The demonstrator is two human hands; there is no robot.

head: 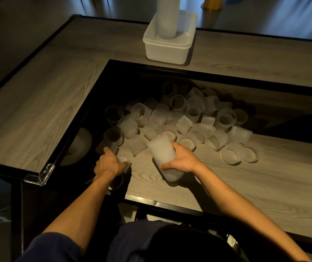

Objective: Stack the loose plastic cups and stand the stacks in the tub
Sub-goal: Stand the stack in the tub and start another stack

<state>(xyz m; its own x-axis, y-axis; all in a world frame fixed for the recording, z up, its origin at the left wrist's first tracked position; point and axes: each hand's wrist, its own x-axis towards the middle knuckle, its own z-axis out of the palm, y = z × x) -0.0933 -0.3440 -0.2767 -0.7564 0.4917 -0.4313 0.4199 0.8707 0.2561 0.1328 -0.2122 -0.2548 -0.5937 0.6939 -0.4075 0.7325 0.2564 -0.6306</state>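
- Left hand [109, 164] and right hand [182, 159]: both are showing bare, as are the forearms [87, 201].
- Left arm: a dark blue short sleeve [53, 248] is covering it down to near the elbow.
- Torso and lap: dark blue cloth [151, 241] is covering both.

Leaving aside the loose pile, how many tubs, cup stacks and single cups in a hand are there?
White rectangular plastic tub: 1
Stacks of frosted ribbed plastic cups: 2 (tall stack standing in the tub, short stack gripped by the right hand)
Single frosted plastic cup held by the left hand: 1
Total: 4
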